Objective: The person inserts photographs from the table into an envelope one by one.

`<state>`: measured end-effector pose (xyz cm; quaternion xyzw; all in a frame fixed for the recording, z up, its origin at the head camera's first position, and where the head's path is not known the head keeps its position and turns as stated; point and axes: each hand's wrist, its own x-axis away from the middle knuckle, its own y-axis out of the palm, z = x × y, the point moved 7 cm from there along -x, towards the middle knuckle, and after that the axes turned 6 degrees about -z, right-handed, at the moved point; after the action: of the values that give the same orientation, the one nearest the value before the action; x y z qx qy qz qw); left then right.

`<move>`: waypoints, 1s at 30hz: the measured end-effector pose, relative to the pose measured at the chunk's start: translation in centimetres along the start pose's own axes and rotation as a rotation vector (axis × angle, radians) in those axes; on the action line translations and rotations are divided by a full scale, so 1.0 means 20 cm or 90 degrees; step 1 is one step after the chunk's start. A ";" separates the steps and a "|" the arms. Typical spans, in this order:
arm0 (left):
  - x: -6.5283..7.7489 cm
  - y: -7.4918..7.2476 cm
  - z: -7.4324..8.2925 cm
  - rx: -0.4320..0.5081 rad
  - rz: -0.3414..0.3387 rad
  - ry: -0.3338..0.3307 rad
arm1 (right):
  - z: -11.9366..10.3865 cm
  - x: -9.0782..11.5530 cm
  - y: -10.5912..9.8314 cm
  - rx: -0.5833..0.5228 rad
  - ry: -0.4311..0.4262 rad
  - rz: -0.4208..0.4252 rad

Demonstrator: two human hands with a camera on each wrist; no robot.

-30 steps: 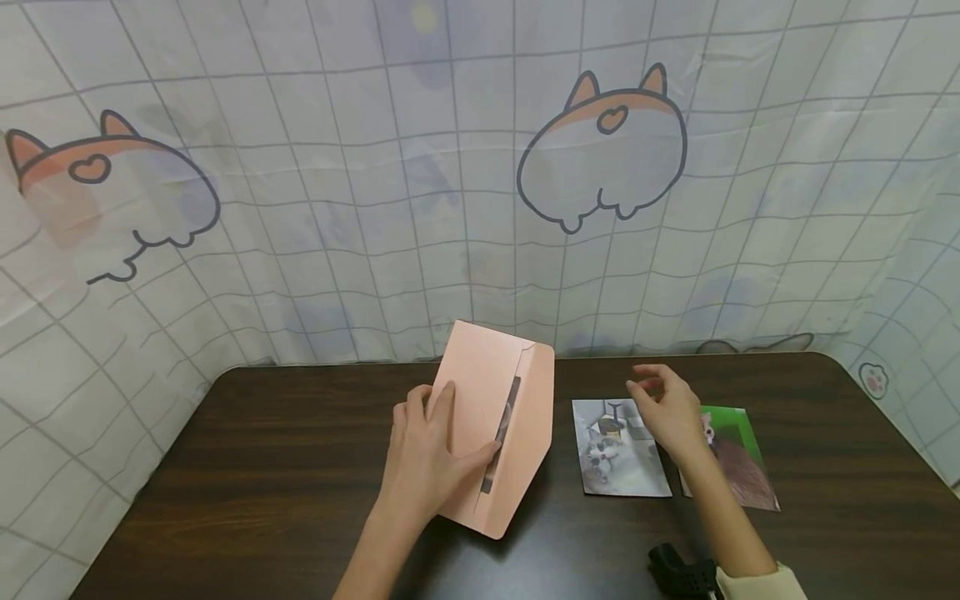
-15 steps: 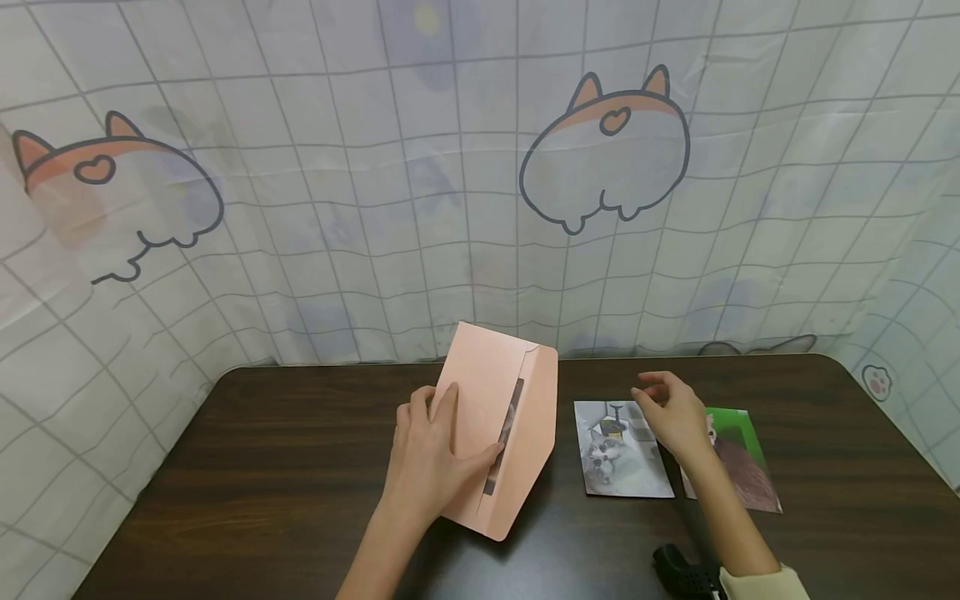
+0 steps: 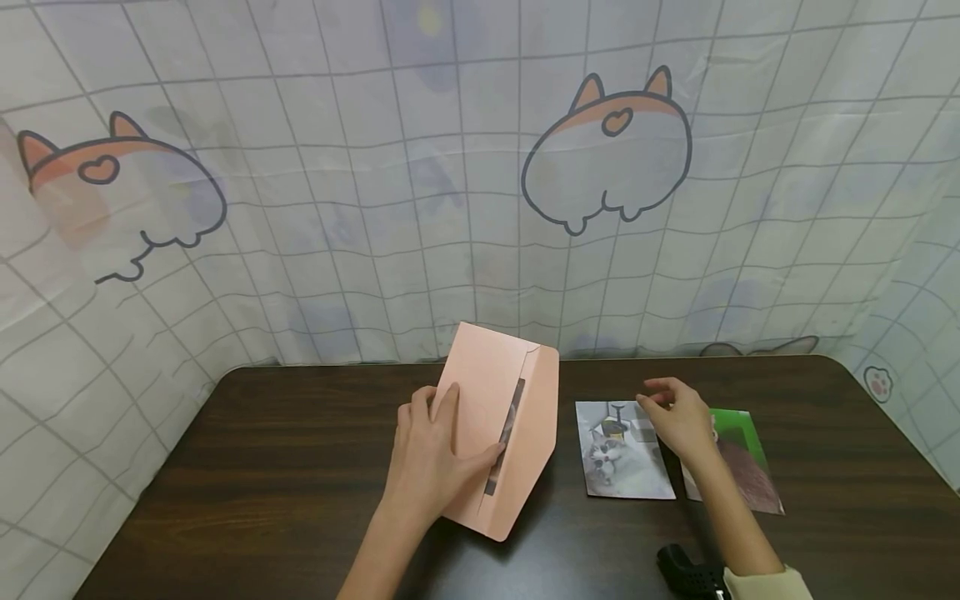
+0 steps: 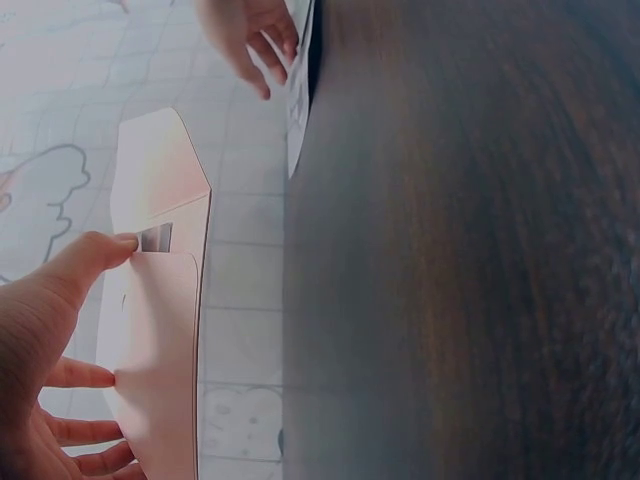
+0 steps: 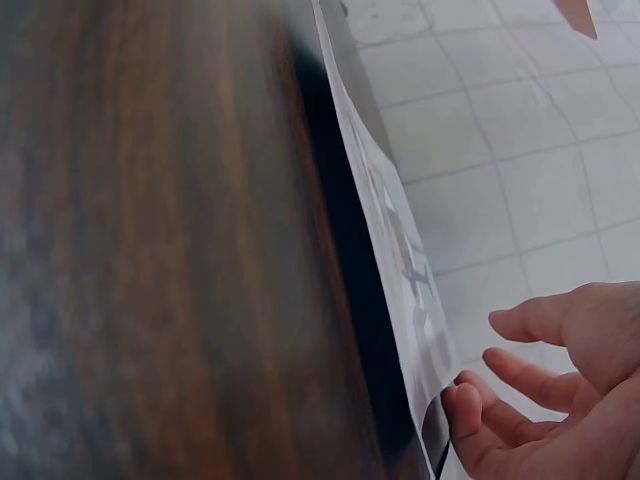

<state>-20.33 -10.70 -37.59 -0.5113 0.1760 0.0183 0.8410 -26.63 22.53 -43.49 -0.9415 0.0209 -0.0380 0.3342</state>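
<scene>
1. In my head view, the person's left hand (image 3: 427,458) grips a pale peach, flat paper envelope (image 3: 487,367), thumb at its slot, flap unfolded rightward, tilted over the middle of the dark brown wood-grain table (image 3: 285,467).
2. The right hand (image 3: 680,419), thumb and forefinger parted, hovers by the upper right corner of a rectangular grey card (image 3: 626,462) printed with a furry animal (fine detail is too small for me to read); contact I cannot tell.
3. Just right lies a rectangular green-and-brown card (image 3: 738,467), partly hidden by the forearm.
4. Tabletop separates envelope from grey card; the far edge borders white gridded cloth (image 3: 487,208).
</scene>
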 end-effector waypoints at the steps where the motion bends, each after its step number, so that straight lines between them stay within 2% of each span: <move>1: 0.00 0.00 0.00 0.001 -0.001 -0.001 | 0.00 0.00 0.00 0.001 0.001 -0.004; 18: 0.00 0.00 0.00 0.002 -0.011 -0.015 | 0.03 -0.02 0.01 0.040 -0.013 -0.048; 30: 0.00 0.00 -0.01 -0.001 -0.011 -0.017 | 0.03 -0.02 0.00 0.033 -0.017 -0.040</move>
<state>-20.44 -10.77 -37.67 -0.5128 0.1601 0.0180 0.8432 -27.07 22.98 -44.01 -0.9330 -0.0141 -0.0363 0.3577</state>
